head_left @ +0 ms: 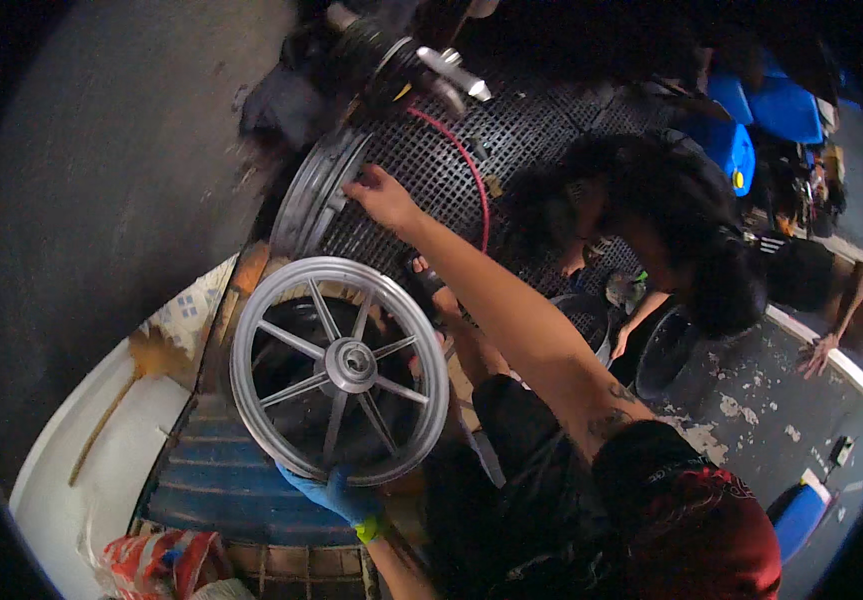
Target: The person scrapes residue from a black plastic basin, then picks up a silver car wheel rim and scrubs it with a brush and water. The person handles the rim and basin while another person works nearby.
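Observation:
My left hand (336, 497), in a blue glove with a yellow-green cuff, grips the lower edge of a silver spoked motorcycle wheel rim (351, 364). The rim faces up toward me, with several straight spokes and a round hub. My right hand (383, 198) is stretched far forward, its fingers curled at a second silver wheel rim (301, 205). That one is seen nearly edge-on, leaning beyond the first. The exact hold of my right fingertips is small and hard to make out.
A red hose (471, 165) curves across black perforated matting (521, 120). Another person (671, 220) bends over at the right, near dark round tubs. Blue containers (751, 110) stand at the far right. To the left are a white basin (116, 440) and a red-and-white bag (166, 562).

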Demonstrator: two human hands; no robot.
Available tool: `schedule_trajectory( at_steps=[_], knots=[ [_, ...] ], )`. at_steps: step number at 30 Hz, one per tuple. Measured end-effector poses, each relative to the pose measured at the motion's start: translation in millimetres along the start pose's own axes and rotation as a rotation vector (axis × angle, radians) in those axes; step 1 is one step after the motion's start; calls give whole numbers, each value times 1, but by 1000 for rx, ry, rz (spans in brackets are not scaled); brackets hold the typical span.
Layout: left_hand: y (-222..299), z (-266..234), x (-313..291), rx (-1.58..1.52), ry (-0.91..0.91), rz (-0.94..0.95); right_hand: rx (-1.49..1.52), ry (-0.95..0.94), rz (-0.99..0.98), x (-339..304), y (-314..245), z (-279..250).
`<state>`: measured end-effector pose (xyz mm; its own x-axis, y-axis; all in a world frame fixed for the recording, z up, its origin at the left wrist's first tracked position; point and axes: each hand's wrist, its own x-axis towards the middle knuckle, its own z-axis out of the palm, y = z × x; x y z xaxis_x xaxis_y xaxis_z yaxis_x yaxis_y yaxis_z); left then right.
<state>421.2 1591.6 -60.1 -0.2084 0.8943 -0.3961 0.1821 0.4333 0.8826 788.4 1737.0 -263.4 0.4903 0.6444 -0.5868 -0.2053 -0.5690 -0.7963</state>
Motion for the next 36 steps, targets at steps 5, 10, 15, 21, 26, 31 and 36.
schedule_trajectory(
  at_steps=[5, 10, 15, 21, 26, 31, 36],
  knots=[
    [-7, 55, 7, 7, -55, 22, 82, 218, 72, -126, 91, -135],
    [-13, 94, 19, 13, -205, 113, 448, 240, 388, -276, 78, -169],
    [-61, 200, 41, 619, -361, 191, 533, 245, 399, -351, 60, -196],
    [-16, 311, 55, 1160, -463, 41, 489, 128, 164, -357, 55, -204],
    [-64, 310, 103, 1081, -647, 371, 421, 183, 177, -397, 83, -217],
    [-59, 316, 133, 1312, -588, 407, 539, 396, 411, -451, 91, -219],
    [-59, 320, 166, 1293, -467, 614, 566, 409, 471, -457, 88, -217]
  ],
)
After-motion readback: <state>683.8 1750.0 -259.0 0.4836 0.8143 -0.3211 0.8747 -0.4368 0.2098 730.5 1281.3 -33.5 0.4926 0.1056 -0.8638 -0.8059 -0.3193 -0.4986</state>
